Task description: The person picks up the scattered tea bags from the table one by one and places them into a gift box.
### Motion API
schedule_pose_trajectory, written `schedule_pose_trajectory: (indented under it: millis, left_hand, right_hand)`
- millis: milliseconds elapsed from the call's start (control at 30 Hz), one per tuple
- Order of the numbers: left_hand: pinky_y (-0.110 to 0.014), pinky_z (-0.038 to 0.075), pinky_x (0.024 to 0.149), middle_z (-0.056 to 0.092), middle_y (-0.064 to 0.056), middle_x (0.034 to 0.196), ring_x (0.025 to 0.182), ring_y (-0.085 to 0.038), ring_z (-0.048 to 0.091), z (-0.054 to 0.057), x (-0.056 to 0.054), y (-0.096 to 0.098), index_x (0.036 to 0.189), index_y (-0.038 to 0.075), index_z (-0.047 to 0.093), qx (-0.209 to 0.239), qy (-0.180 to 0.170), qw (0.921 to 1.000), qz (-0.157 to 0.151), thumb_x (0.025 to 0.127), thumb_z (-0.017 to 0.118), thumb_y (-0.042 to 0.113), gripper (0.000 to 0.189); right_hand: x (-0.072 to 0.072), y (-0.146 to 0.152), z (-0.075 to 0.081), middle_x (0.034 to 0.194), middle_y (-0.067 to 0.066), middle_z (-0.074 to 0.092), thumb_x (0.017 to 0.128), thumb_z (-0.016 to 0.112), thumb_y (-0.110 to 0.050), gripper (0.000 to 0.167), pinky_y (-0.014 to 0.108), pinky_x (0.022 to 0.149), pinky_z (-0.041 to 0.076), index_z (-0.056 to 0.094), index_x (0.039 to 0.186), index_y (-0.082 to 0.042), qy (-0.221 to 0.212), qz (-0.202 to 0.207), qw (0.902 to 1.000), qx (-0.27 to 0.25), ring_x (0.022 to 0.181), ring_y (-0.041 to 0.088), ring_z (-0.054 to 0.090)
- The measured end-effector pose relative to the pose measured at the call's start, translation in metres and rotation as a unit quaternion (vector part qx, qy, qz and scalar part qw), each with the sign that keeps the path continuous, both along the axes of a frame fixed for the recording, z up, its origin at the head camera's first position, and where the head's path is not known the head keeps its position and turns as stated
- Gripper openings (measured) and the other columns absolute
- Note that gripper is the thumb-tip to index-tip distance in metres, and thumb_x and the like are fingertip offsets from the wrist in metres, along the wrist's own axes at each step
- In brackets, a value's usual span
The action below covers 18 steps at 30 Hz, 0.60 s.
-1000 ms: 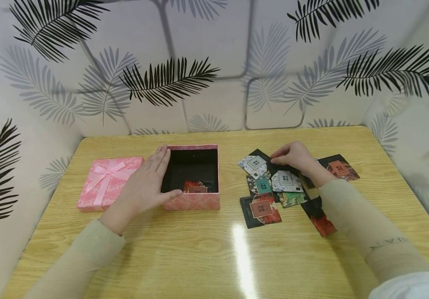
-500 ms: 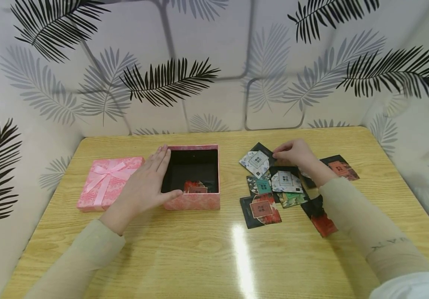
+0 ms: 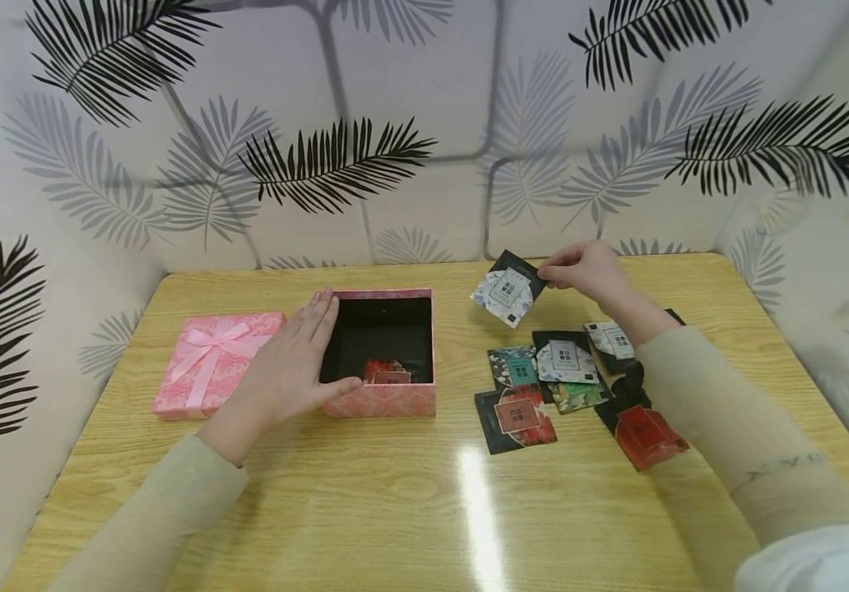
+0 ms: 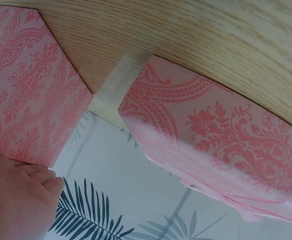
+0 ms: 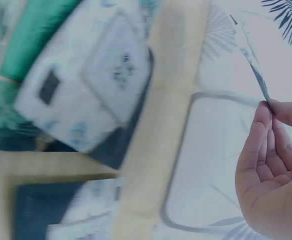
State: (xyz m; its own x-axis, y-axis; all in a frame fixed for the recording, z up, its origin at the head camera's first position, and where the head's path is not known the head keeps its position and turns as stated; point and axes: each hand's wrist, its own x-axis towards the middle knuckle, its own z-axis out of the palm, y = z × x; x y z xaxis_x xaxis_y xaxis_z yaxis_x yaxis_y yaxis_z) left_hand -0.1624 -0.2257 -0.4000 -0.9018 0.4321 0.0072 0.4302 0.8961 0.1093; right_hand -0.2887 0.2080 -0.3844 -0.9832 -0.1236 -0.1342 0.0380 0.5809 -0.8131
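Observation:
My left hand (image 3: pixel 280 370) rests along the left rim of an open pink patterned box (image 3: pixel 380 401), fingers straight and thumb over the front edge. Inside the black interior lies a red sachet (image 3: pixel 387 374). My right hand (image 3: pixel 589 275) pinches a small flat sachet (image 3: pixel 508 288), black with a white-and-blue floral front, by its right corner, raised above the table. In the right wrist view this sachet (image 5: pixel 256 75) appears edge-on between thumb and fingertips. Below the hand lie several more sachets, among them a white floral one (image 3: pixel 567 359) and a red-and-black one (image 3: pixel 517 418).
A pink lid (image 3: pixel 210 362) with a ribbon bow lies left of the box, partly behind the left hand. More sachets, one red (image 3: pixel 647 436), lie under the right forearm. The wooden table (image 3: pixel 365 510) ends at a leaf-patterned backdrop (image 3: pixel 410 189).
My right hand has lifted the white floral sachet up off the pile and away toward the table's back edge. The left hand has stayed on the box.

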Motion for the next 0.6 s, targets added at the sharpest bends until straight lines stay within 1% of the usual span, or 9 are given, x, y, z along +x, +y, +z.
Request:
schedule_pose_trajectory:
  millis: [67,167,267,400,500,600]
  left_hand:
    - [-0.055,0.024,0.133,0.01,-0.019,0.179,0.167,-0.037,0.013,0.0,0.0,0.0,0.169,-0.002,0.012,0.001,-0.001,1.0,0.001,0.096,0.063,0.067,0.113]
    - [-0.053,0.023,0.133,0.009,-0.019,0.179,0.167,-0.036,0.012,0.001,0.0,0.0,0.169,-0.002,0.011,-0.002,-0.003,1.0,0.002,0.096,0.062,0.067,0.113]
    - [-0.053,0.022,0.134,0.009,-0.019,0.179,0.167,-0.036,0.012,0.001,0.001,0.0,0.169,-0.002,0.012,-0.004,-0.003,1.0,0.001,0.096,0.061,0.068,0.113]
    - [-0.053,0.022,0.134,0.009,-0.019,0.179,0.167,-0.036,0.012,0.001,0.001,0.0,0.169,-0.003,0.013,-0.003,-0.002,1.0,0.0,0.096,0.061,0.07,0.113]
    - [-0.053,0.022,0.134,0.009,-0.019,0.179,0.167,-0.036,0.012,0.0,0.0,0.0,0.169,-0.002,0.013,-0.002,0.0,1.0,-0.002,0.096,0.061,0.069,0.113]
    - [-0.053,0.022,0.134,0.009,-0.018,0.179,0.167,-0.036,0.012,-0.001,0.0,0.0,0.169,-0.002,0.012,-0.001,0.003,1.0,-0.003,0.096,0.061,0.068,0.113]
  right_hand:
    - [-0.002,-0.003,0.006,0.077,-0.016,0.073,0.101,0.073,-0.018,0.033,0.016,0.068,0.057,0.075,0.121,0.009,0.01,0.0,0.9999,-0.005,0.066,0.0,0.066]
    - [-0.003,-0.008,0.017,0.076,-0.018,0.072,0.101,0.073,-0.018,0.033,0.015,0.068,0.056,0.075,0.121,0.008,0.02,-0.005,0.9997,-0.012,0.066,0.0,0.066]
    - [-0.003,-0.013,0.03,0.075,-0.019,0.071,0.101,0.073,-0.02,0.034,0.014,0.069,0.056,0.076,0.121,0.007,0.033,-0.005,0.9993,-0.016,0.067,-0.001,0.066]
    - [-0.003,-0.02,0.045,0.076,-0.019,0.07,0.101,0.072,-0.02,0.034,0.015,0.069,0.057,0.075,0.121,0.008,0.038,-0.005,0.9986,-0.037,0.068,-0.001,0.066]
    - [-0.002,-0.026,0.054,0.074,-0.019,0.07,0.101,0.071,-0.018,0.033,0.015,0.07,0.057,0.074,0.12,0.008,0.038,-0.007,0.998,-0.049,0.068,0.0,0.066]
    - [-0.002,-0.032,0.061,0.073,-0.019,0.07,0.101,0.071,-0.019,0.031,0.016,0.069,0.056,0.075,0.118,0.007,0.043,-0.007,0.9978,-0.05,0.068,0.0,0.066]
